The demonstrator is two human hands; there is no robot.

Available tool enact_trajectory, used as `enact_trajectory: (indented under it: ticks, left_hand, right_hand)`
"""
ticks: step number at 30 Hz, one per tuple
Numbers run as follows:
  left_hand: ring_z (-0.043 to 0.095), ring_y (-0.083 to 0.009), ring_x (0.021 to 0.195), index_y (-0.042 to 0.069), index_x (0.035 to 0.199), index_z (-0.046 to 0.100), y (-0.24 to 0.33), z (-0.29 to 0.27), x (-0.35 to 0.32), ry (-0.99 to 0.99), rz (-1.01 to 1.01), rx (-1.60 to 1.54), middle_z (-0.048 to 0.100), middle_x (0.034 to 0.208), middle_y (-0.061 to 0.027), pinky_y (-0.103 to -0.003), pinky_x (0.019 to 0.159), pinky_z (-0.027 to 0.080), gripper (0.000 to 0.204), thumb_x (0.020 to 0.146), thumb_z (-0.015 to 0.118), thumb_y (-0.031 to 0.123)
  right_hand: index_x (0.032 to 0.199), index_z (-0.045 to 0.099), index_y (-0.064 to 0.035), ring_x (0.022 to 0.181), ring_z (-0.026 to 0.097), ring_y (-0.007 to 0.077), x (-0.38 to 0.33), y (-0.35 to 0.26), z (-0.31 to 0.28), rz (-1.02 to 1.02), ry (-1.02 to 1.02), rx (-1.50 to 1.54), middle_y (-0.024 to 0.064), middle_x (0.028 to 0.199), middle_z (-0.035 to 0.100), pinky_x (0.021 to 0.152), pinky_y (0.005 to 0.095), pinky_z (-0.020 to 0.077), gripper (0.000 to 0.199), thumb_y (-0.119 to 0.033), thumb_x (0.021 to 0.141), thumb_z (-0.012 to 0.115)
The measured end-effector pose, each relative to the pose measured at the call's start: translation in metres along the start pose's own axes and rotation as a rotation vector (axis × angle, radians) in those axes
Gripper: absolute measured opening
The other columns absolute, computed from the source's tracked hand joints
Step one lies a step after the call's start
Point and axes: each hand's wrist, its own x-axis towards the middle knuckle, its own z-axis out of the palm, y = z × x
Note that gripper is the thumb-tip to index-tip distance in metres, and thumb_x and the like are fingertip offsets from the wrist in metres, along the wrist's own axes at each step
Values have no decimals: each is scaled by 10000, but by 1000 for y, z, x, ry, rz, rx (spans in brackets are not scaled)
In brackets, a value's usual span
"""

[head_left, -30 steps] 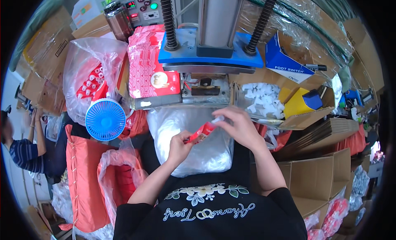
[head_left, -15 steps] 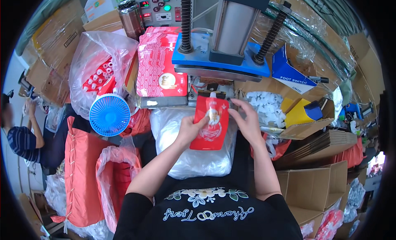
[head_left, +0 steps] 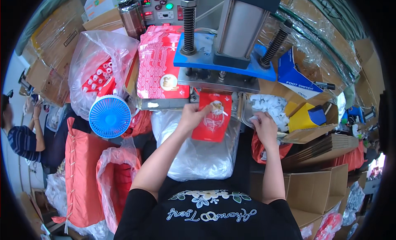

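A red spout pouch [head_left: 211,123] with a gold and white print lies with its top edge under the metal head of the press [head_left: 218,80]. My left hand [head_left: 193,116] is closed on the pouch's left side, thumb over its front. The press head sits low, apart from the blue plate [head_left: 198,60] above it. To the right, my right hand [head_left: 266,126] pinches a small white plastic spout [head_left: 254,118] at the near edge of a pile of white spouts [head_left: 270,108]. The pouch's top end is hidden by the press.
A stack of red pouches [head_left: 159,67] lies left of the press. Beyond it are a bag of spouted pouches [head_left: 99,75] and a blue fan [head_left: 109,116]. Clear plastic film [head_left: 198,161] covers my lap. Cardboard boxes [head_left: 309,186] stand at the right; another person [head_left: 24,135] is far left.
The pouch has moved up under the press, and its spout is out of sight. The press head has come down. My right hand has left the pouch for the spout pile at the right.
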Motion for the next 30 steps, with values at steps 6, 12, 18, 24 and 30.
enact_trajectory:
  ticks: [6, 12, 18, 24, 30]
  left_hand:
    - [445, -339, 1307, 77, 1258, 605, -1, -68, -9, 549, 711, 1180, 465, 1416, -180, -461, 1087, 291, 535, 802, 740, 322]
    - [570, -272, 1136, 76, 1020, 697, -28, -95, -47, 565, 718, 988, 687, 1063, -75, -502, 1142, 174, 198, 827, 689, 123]
    - [591, -63, 811, -23, 938, 670, -4, -46, -87, 255, 482, 334, 656, 848, -7, -233, 749, 492, 79, 861, 665, -5]
    - [634, -127, 827, -28, 934, 681, -51, -20, -101, 129, 344, 353, 664, 875, -77, -262, 760, 509, 113, 824, 656, -34]
    - [651, -127, 796, -36, 986, 699, -54, -20, -94, -118, 283, 312, 699, 876, -95, -257, 714, 507, 160, 842, 669, 29]
  right_hand:
    - [1029, 583, -45, 823, 595, 282, 0, 0, 10, -24, 30, 255, 131, 912, 569, 698, 366, 485, 222, -51, 819, 655]
    - [1123, 572, -40, 866, 540, 164, -2, -2, 13, 80, 212, 565, 61, 933, 528, 737, 275, 474, 322, 37, 823, 658]
    - [1133, 660, -34, 943, 544, 135, -2, -41, -13, -35, 23, 743, 50, 1043, 574, 745, 234, 448, 286, 7, 850, 649]
    - [1015, 676, -33, 886, 588, 245, -1, -91, -33, -396, -418, 528, 85, 954, 587, 770, 323, 465, 249, -16, 767, 697]
    - [994, 690, -38, 898, 586, 219, 10, -82, -14, -399, -646, 689, 70, 938, 598, 787, 311, 459, 237, -44, 759, 720]
